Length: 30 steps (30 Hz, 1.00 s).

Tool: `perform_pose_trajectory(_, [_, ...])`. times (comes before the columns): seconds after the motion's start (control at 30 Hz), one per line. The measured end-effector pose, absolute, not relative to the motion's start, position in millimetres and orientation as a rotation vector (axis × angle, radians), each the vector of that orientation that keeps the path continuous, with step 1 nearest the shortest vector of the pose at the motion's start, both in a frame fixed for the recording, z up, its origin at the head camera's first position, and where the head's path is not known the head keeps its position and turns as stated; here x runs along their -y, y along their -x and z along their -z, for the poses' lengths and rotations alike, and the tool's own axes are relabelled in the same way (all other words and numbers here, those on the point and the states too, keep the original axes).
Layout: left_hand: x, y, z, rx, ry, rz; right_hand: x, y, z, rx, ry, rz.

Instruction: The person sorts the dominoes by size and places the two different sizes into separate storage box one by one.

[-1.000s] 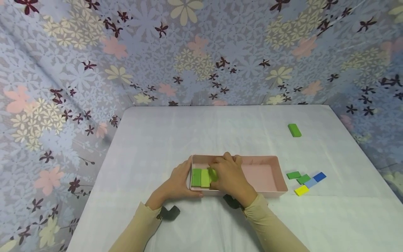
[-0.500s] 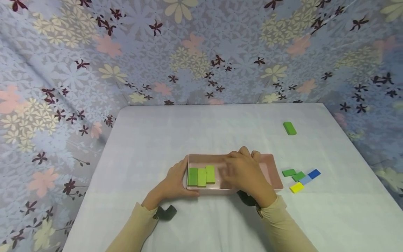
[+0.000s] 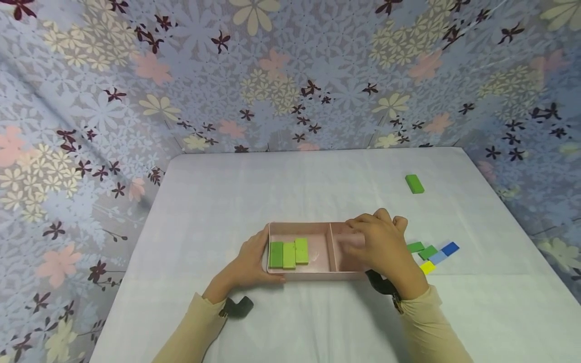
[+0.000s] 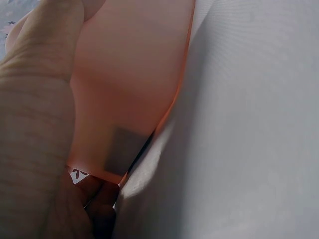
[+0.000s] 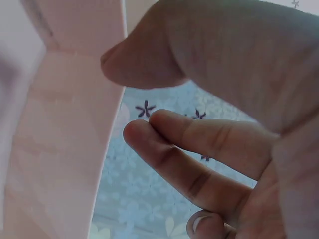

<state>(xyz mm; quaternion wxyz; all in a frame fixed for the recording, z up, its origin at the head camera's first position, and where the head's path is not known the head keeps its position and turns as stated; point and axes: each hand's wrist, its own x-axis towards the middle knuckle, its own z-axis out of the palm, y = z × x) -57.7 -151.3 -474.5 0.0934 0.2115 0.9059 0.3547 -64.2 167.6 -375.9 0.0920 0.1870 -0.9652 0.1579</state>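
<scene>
A long pink box (image 3: pixel 313 276) lies crosswise on the table, with an upright divider (image 3: pixel 333 247) across its inside. My left hand (image 3: pixel 247 259) holds the box's left end, thumb along the front wall. Left of the divider lie a green block (image 3: pixel 276 255), a lime block (image 3: pixel 289 255) and a second lime block (image 3: pixel 301 251), set slightly farther back. My right hand (image 3: pixel 386 247) is over the box's right end and hides part of it. In the right wrist view, its thumb and fingers stand apart beside the box wall (image 5: pixel 75 124), with nothing between them.
Right of the box lie a yellow block (image 3: pixel 427 267), a light blue block (image 3: pixel 438 257), a dark blue block (image 3: pixel 450 248) and two green ones, partly behind my right hand. Farther back is a lone green block (image 3: pixel 415 184). A flowered cloth (image 3: pixel 290 75) hangs behind the table.
My right hand has let go of the second lime block and moved right along the box. The divider has come into sight. My left hand stays on the left end.
</scene>
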Motion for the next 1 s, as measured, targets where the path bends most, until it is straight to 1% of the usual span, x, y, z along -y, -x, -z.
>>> perform_pose_trajectory(0.53, [153.4, 59.2, 477.8, -2.717, -0.644, -1.100, -218.2, 78.6, 362.8, 2.888, -0.457, -0.470])
perform_pose_trajectory(1.0, [153.1, 58.1, 480.1, -2.675, -0.597, -1.064, -253.6, 96.2, 366.5, 2.931, -0.424, -0.467])
